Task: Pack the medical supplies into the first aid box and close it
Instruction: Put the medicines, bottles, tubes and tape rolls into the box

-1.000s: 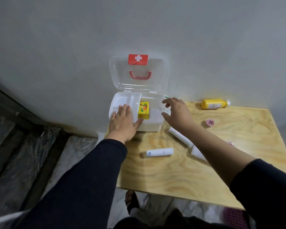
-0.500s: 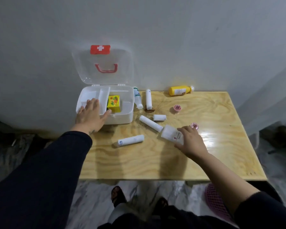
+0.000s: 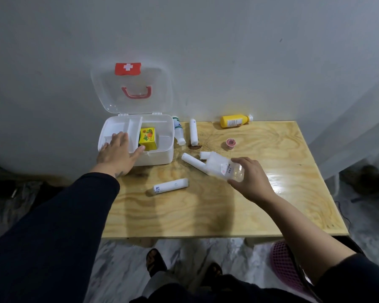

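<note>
Nearest, right hand point(image 3: 251, 179) curled around the base of a clear plastic bottle point(image 3: 222, 168), fingers over the top and thumb beneath, neck aimed away and toward the box; lifted clear of the wooden table point(image 3: 206, 211), apparently so as to travel neck-first into the open compartment. Just beyond the bottle's neck, a white roll point(image 3: 192, 161) lying slantwise and a shorter white roll point(image 3: 204, 155) behind it, partly hidden by the bottle. To the near left of that grip, another white roll point(image 3: 170, 186) flat on the wood, well apart from the box. Across from it, left hand point(image 3: 118, 154) spread flat, palm down, pressing on the front rim of the first aid box point(image 3: 153, 159), gripping nothing; likely there to steady the light box against a push while things go in. Past the left thumb, a yellow carton point(image 3: 148, 138) already standing in the larger compartment; smaller tray sections under the left fingers seemingly bare. Farther off, beside the box's right wall, a green-capped bottle point(image 3: 178, 133) and a white tube point(image 3: 193, 132) lying side by side; a small pink tape roll point(image 3: 230, 142) beyond the right hand; farthest, a yellow bottle point(image 3: 234, 120) on its side against the wall. Clear lid point(image 3: 131, 88) leaning upright on the wall, kept out of the way. Packing judged barely begun, with one item in.
</note>
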The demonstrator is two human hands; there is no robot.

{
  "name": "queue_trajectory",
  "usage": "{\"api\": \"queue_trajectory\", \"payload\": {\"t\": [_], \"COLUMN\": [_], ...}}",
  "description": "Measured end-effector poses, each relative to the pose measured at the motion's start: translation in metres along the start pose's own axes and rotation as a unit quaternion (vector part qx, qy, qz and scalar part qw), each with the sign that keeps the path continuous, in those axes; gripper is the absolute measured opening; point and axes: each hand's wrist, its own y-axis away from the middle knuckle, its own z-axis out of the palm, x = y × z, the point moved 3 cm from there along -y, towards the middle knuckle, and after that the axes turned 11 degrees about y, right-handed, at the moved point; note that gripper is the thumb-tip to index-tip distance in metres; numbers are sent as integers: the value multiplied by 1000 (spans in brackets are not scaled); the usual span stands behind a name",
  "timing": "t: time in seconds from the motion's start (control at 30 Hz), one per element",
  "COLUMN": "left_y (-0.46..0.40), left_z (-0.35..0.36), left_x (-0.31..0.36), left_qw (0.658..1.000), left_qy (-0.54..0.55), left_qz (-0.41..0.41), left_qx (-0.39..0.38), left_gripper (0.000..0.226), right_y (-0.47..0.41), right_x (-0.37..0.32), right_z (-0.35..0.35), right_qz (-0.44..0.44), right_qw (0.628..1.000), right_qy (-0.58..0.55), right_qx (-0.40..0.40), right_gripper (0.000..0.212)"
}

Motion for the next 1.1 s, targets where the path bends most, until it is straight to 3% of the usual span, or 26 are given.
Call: {"api": "queue_trajectory", "payload": {"t": [0.17,0.37,0.67,0.83,1.1], "left_y": [-2,-6,-14,-16,-20], "left_z": [-1,-15,-23,-16,-18], "left_x": [-1,-9,-40,-43,-45], "left_qw": [1000,999,991,984,983], "left_qy": [7,-8,-63,-100,-113], "left_qz": [2,29,120,148,147], "left_qx": [6,27,-22,15,5], "left_gripper": [84,100,113,108,94], "right_y": [-32,-82,-131,-145,-154], "right_x": [-61,-139,-208,-218,-221], "right_z": [-31,-32,6,28,58], "right_qz": [-68,-159,-183,-184,-141], "right_qw": [997,980,948,956,981], "right_qy": [8,117,262,225,96], "right_qx": [38,22,-7,-39,-88], "right_gripper": [60,57,39,40,49]}}
